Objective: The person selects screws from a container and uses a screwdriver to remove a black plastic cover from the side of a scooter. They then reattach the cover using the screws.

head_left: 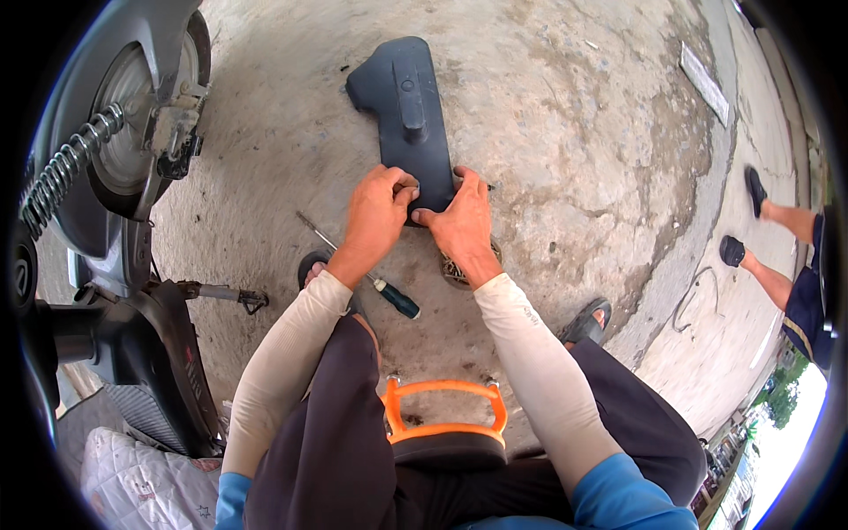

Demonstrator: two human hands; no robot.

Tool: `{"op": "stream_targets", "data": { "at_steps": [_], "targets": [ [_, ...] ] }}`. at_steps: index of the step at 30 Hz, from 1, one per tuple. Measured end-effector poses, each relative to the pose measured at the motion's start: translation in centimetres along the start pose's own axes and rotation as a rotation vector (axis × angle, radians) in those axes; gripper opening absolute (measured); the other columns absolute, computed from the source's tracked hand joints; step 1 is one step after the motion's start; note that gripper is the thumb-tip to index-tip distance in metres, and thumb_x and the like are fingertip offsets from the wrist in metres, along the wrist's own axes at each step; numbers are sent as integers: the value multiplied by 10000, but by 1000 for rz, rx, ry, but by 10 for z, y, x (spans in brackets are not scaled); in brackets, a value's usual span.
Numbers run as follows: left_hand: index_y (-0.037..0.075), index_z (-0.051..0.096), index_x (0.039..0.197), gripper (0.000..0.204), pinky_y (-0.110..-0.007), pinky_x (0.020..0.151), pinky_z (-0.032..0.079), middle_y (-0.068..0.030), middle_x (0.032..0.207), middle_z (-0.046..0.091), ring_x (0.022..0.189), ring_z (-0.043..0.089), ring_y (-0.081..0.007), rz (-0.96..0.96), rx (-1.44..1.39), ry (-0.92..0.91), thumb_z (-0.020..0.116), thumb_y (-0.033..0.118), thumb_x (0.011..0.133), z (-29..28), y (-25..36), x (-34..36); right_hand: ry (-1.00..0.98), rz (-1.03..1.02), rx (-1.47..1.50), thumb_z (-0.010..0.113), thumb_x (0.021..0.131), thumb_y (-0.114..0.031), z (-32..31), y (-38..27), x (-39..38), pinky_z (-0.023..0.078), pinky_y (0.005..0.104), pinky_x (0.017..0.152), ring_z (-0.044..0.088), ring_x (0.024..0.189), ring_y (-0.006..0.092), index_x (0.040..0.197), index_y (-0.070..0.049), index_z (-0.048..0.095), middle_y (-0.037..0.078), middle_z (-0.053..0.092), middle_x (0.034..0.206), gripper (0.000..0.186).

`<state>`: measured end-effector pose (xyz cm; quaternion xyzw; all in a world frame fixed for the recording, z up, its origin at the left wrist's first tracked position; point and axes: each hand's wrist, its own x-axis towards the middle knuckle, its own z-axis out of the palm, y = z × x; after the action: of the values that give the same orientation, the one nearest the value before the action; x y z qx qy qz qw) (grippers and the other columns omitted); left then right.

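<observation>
Cover, dark grey plastic, is lying on the concrete, wide end away from me, narrow end right at both hands. My left hand is at its near left edge, fingers curled, thumb and fingertips nearly closed; can't tell if something small is pinched there. My right hand is at the near right corner, half open, thumb over the near end, fingers along the right edge; can't tell if it's gripping. Screwdriver is on the ground near my left wrist. Container of small metal parts is partly hidden under my right wrist.
</observation>
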<state>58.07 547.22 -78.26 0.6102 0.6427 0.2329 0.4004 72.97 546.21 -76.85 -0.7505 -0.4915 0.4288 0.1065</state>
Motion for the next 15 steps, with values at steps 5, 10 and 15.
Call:
{"op": "stream_targets", "data": {
  "at_steps": [5, 10, 15],
  "targets": [
    [-2, 714, 998, 108, -340, 729, 515, -97, 916, 685, 820, 665, -179, -92, -167, 19, 687, 16, 895, -13, -2, -15, -137, 21, 212, 886, 705, -193, -4, 2, 4, 528, 374, 921, 670, 1031, 308, 1328, 70, 496, 198, 671, 1093, 781],
    [-22, 699, 1046, 120, -287, 791, 539, -60, 963, 722, 882, 679, -146, -331, -628, 91, 657, -5, 936, -21, -25, -32, -103, -110, 513, 800, 784, -91, 16, -20, -27, 528, 384, 831, 674, 932, 290, 1166, 34, 551, 166, 675, 987, 472],
    [-11, 687, 1094, 168, -297, 809, 559, -65, 1037, 724, 899, 696, -168, -394, -1094, 104, 626, -41, 940, -22, -38, -50, 163, -628, 375, 687, 764, 60, 23, -43, -66, 451, 456, 771, 556, 893, 386, 1032, -21, 563, 139, 572, 912, 306]
  ]
}}
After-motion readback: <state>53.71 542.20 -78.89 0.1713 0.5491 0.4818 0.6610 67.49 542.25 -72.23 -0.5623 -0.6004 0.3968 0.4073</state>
